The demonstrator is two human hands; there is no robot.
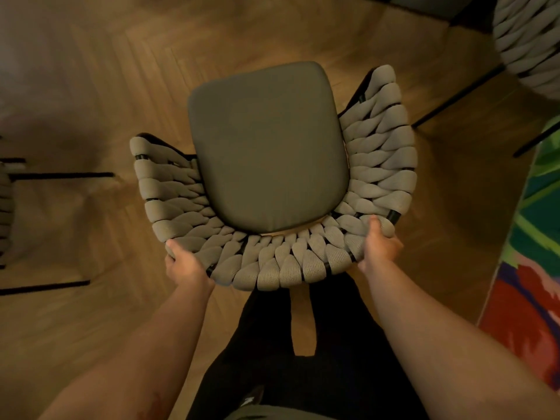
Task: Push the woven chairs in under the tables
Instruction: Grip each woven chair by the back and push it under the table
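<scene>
- Floor (91, 86): wood parquet laid in herringbone, under warm, dim light.
- One rug (533, 268) lay at 3 to 4 o'clock, in bright green, red and purple patches.
- Count: three chairs, one cushion, one rug, two hands.
- Woven chair (272, 262) stood on open floor at frame centre, seen from above. Back and arms formed one curved shell of thick beige knitted rope twisted over a black frame.
- Cushion (266, 147): smooth, grey-olive, rounded square, lying on the seat.
- Second chair (527, 40) at 1 o'clock had the same rope weave and thin black legs.
- Third chair (6, 207) at 9 o'clock was cut by the frame edge and blurred.
- Dark slab (424, 3) at 1 o'clock, possibly a table edge; too little showed to be sure.
- Left hand (185, 265) gripped the shell's rim at 7 o'clock, thumb over the top.
- Right hand (378, 247) gripped it at 4 o'clock likewise.
- Black trousers (333, 344) at 6 o'clock, close behind the chair back.
</scene>
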